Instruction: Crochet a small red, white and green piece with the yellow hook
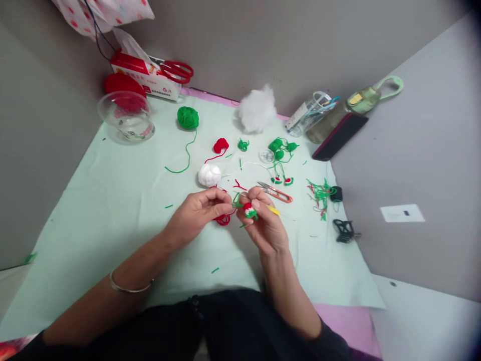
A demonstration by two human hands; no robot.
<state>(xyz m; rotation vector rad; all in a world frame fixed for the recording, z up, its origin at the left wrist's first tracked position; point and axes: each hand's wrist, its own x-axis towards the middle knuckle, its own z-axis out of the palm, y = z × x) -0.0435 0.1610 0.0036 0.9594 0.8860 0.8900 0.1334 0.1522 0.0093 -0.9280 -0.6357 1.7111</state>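
A small crocheted piece in red, white and green (249, 210) is pinched between the thumb and fingers of my right hand (267, 225). A yellow-handled tool (273, 210) sticks out to the right from behind that hand's fingers. My left hand (199, 213) has thumb and forefinger pressed together at green yarn (237, 200) running to the crocheted piece. Red yarn loops (223, 219) lie on the cloth beneath the fingers. A white yarn ball (209, 175) rests just beyond my left hand, and orange-handled snips (280, 194) lie beyond my right.
Green cloth (112, 210) covers the table. Farther back are a green yarn ball (188, 118), white stuffing (257, 109), a clear tub (130, 125) and a tissue box (161, 82). At right stand a bottle (326, 123) and a phone (339, 137); yarn scraps (321, 195) lie nearer.
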